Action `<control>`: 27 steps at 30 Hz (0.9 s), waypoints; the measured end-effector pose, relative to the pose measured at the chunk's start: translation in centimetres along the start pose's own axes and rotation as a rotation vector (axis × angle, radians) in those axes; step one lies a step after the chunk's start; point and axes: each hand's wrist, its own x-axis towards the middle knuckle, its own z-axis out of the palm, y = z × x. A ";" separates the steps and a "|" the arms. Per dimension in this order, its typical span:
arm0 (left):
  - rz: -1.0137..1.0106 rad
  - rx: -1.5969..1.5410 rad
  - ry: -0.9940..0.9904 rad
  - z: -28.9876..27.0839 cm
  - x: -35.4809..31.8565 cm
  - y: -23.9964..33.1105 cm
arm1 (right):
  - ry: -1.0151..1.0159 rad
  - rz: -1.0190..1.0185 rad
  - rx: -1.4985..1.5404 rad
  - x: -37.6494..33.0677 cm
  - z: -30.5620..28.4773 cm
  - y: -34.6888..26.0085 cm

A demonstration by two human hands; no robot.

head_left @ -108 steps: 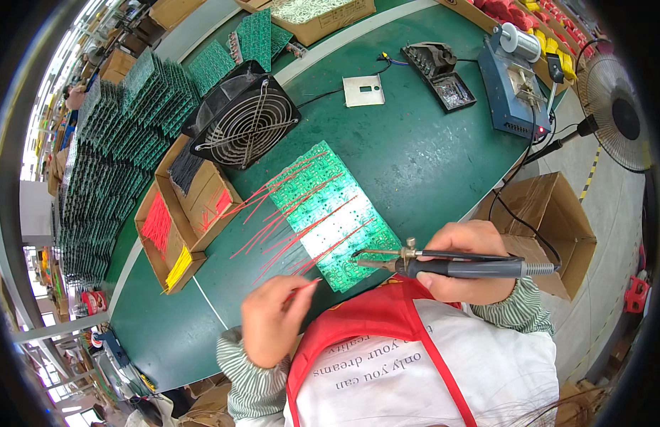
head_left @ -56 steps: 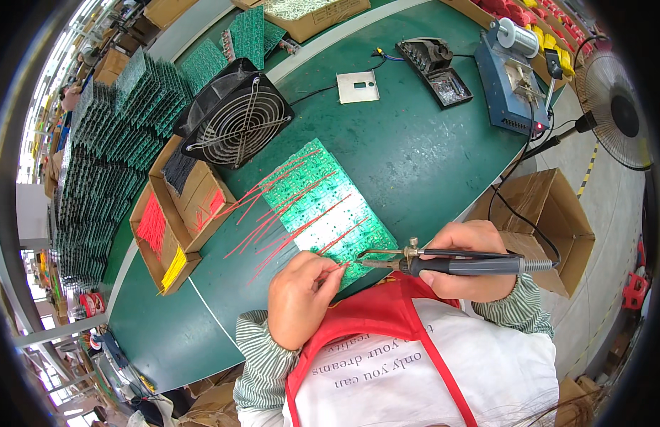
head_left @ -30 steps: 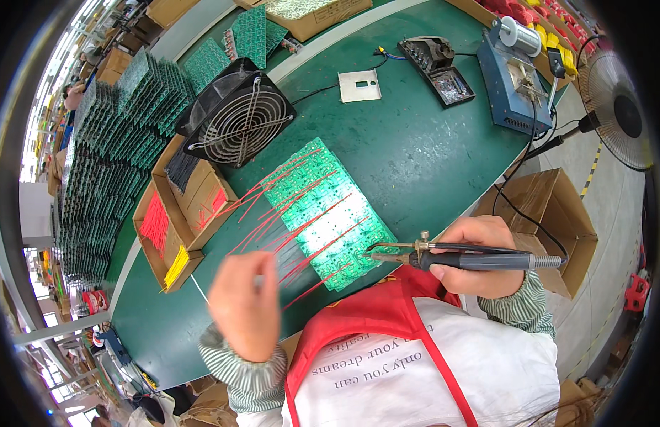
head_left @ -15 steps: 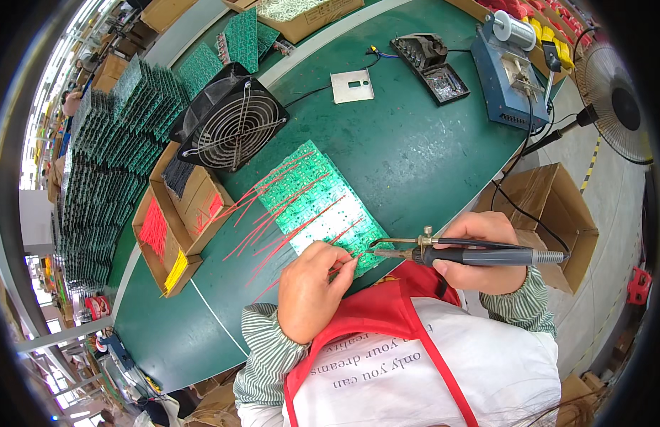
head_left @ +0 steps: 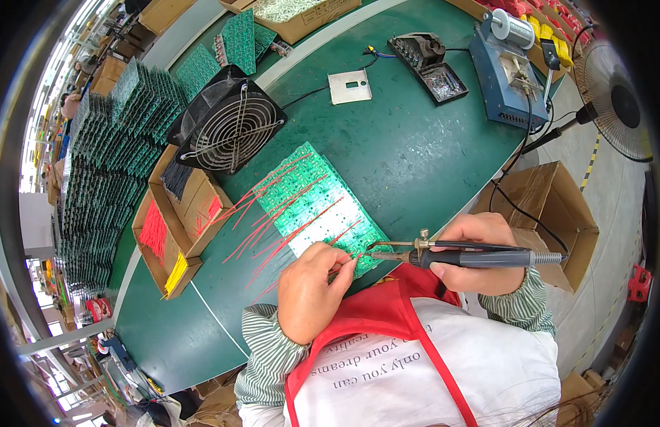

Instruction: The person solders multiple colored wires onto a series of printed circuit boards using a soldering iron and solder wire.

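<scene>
A green circuit board panel (head_left: pixel 321 229) lies at a slant on the table before me, with several red wires (head_left: pixel 277 242) fanning across it past its left edge. My left hand (head_left: pixel 310 288) rests at the panel's near end, thumb and forefinger pinched on a red wire (head_left: pixel 357 256) whose end shows just past the fingertips. In my right hand (head_left: pixel 486 226) is a soldering iron (head_left: pixel 479 257) with a thin feed tube (head_left: pixel 394 243) clamped alongside. Its tip points left and sits right by the left fingertips, over the board; whether it touches the joint is too small to tell.
A square black fan (head_left: pixel 234 124) stands beyond the panel. Left of it are a cardboard tray (head_left: pixel 198 245) of red, yellow and black wires and tall stacks of boards (head_left: pixel 102 185). Farther right sit a black tip-cleaner tray (head_left: pixel 444 82), a blue solder feeder (head_left: pixel 504 92) and a pedestal fan (head_left: pixel 621 107).
The soldering iron's tip has shifted slightly left and down, closer to my left fingertips. My left hand keeps its pinch in nearly the same place.
</scene>
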 end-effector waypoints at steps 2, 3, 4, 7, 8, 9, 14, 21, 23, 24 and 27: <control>-0.003 0.003 -0.004 0.0 0.0 0.0 | 0.042 -0.001 -0.010 -0.3 -0.1 0.2; -0.005 0.006 -0.010 -0.1 0.0 0.1 | 0.043 -0.002 -0.011 -0.3 -0.3 0.2; -0.004 0.006 -0.009 -0.1 0.0 0.1 | 0.040 0.010 -0.012 -0.4 -0.5 0.1; 0.005 0.009 -0.005 -0.2 -0.2 0.1 | 0.047 0.001 -0.022 -0.4 -0.7 -0.1; 0.011 0.015 -0.005 -0.4 -0.2 0.2 | 0.055 -0.018 -0.029 -0.4 -0.7 -0.1; 0.020 0.020 -0.007 -0.5 -0.2 0.3 | 0.057 -0.017 -0.030 -0.4 -0.8 -0.2; 0.035 0.507 0.453 -4.7 0.1 -0.4 | 0.087 -0.007 -0.021 -0.9 -1.3 0.0; 0.162 0.148 0.089 -0.6 0.6 1.6 | 0.108 -0.041 -0.067 -1.0 -1.6 0.1; 0.112 0.098 0.030 0.4 0.8 1.4 | 0.108 0.005 -0.036 -1.0 -1.6 -0.1; 0.115 0.095 0.026 0.7 1.0 1.3 | 0.111 0.009 -0.039 -1.1 -1.6 0.0; 0.086 0.042 0.013 1.2 1.4 1.1 | 0.117 0.023 -0.037 -1.2 -1.7 0.5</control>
